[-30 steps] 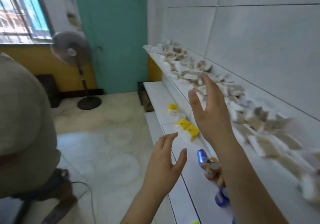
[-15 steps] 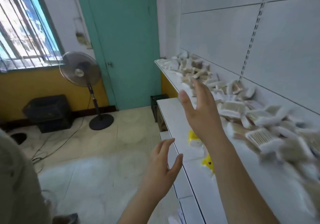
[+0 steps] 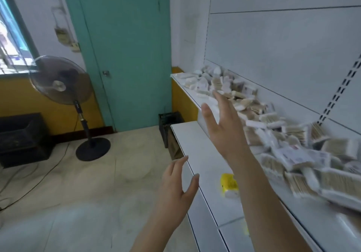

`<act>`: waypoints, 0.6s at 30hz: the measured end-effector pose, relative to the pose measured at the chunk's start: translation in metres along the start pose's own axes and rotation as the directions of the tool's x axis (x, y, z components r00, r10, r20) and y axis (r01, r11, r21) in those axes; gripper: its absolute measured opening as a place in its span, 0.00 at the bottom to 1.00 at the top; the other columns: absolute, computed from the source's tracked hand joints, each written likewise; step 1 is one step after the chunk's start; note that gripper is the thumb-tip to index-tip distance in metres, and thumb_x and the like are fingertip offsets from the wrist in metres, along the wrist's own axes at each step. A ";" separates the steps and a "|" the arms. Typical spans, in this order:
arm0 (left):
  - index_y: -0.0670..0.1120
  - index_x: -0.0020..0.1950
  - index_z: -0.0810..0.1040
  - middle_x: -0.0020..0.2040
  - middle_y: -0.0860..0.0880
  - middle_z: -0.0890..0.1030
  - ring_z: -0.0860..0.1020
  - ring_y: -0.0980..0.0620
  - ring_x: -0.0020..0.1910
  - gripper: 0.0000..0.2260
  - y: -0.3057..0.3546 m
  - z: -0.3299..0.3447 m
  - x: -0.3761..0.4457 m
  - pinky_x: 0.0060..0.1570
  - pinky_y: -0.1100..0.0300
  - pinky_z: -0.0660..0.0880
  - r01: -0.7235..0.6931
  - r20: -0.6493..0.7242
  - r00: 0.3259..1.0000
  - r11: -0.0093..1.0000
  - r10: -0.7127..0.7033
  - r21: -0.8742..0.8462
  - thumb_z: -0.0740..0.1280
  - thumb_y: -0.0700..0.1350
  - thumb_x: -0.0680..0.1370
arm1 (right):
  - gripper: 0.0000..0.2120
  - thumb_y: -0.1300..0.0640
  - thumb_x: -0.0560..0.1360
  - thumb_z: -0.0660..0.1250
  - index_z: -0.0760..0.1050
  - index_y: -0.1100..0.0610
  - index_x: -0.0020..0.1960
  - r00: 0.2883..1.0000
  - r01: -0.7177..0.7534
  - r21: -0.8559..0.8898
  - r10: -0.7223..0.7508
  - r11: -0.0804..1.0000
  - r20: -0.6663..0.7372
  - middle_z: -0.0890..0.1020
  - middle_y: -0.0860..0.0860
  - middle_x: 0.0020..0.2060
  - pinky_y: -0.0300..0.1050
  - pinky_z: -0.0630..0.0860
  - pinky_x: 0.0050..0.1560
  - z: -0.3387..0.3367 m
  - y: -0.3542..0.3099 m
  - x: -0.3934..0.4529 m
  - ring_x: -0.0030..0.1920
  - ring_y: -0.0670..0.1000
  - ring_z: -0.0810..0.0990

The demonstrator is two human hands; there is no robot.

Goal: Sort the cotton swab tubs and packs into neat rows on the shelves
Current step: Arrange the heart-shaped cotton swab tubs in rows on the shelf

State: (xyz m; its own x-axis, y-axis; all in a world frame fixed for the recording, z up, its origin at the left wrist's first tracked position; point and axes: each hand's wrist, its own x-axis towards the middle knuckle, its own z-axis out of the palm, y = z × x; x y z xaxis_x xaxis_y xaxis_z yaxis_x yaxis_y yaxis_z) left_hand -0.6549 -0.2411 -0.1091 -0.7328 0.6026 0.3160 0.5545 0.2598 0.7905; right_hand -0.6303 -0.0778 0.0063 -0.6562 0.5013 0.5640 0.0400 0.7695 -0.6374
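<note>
Hands empty and fingers spread, the right hand [image 3: 224, 128] has risen toward the jumbled cotton swab packs [image 3: 277, 144] heaped on the upper shelf [image 3: 190, 90] at two o'clock, left hand [image 3: 175, 191] trailing, so sorting has yet to begin.

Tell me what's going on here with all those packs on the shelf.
A person is standing at white shelves, both hands raised and open, holding nothing. The right hand reaches toward the upper shelf, where cotton swab packs lie in a loose heap, not yet in rows. The left hand hovers lower, by the shelf edge. A yellow pack lies on the lower shelf.
</note>
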 end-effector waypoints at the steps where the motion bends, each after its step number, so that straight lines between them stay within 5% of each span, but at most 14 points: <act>1: 0.60 0.75 0.62 0.65 0.67 0.66 0.68 0.64 0.65 0.24 -0.010 -0.007 0.017 0.65 0.63 0.69 -0.005 0.007 1.000 1.000 0.005 -0.012 0.59 0.62 0.80 | 0.32 0.34 0.80 0.52 0.58 0.50 0.78 1.000 0.003 -0.014 -0.003 1.000 -0.007 0.64 0.46 0.76 0.43 0.58 0.74 0.011 0.000 0.012 0.76 0.45 0.60; 4: 0.57 0.75 0.64 0.68 0.62 0.68 0.68 0.61 0.68 0.28 -0.037 -0.023 0.067 0.68 0.62 0.69 -0.028 0.041 0.999 0.999 0.029 -0.030 0.57 0.66 0.77 | 0.31 0.35 0.81 0.53 0.58 0.50 0.78 0.999 -0.007 -0.054 0.005 0.999 -0.044 0.65 0.46 0.75 0.45 0.61 0.74 0.032 0.003 0.047 0.75 0.45 0.61; 9: 0.57 0.74 0.65 0.67 0.64 0.67 0.67 0.68 0.65 0.27 -0.064 -0.020 0.138 0.58 0.79 0.63 -0.077 0.081 0.993 0.995 0.083 -0.064 0.57 0.65 0.78 | 0.36 0.31 0.78 0.49 0.58 0.50 0.78 0.990 -0.089 -0.126 0.075 0.988 -0.117 0.63 0.48 0.76 0.50 0.62 0.74 0.048 0.022 0.091 0.76 0.47 0.60; 18: 0.59 0.75 0.62 0.67 0.64 0.66 0.65 0.67 0.67 0.28 -0.110 0.010 0.274 0.64 0.65 0.71 -0.155 0.185 0.968 0.984 0.168 -0.084 0.58 0.65 0.77 | 0.36 0.29 0.76 0.50 0.59 0.47 0.77 0.950 -0.228 -0.131 0.192 0.965 -0.245 0.64 0.47 0.76 0.56 0.66 0.73 0.093 0.103 0.183 0.76 0.48 0.62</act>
State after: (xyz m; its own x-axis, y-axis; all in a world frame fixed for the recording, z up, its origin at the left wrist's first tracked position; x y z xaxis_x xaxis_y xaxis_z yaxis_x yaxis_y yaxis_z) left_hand -0.9131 -0.0974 -0.1147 -0.5439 0.7664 0.3418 0.6259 0.0991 0.7735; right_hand -0.8169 0.0568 -0.0051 -0.4309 0.7210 0.5427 0.2875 0.6797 -0.6748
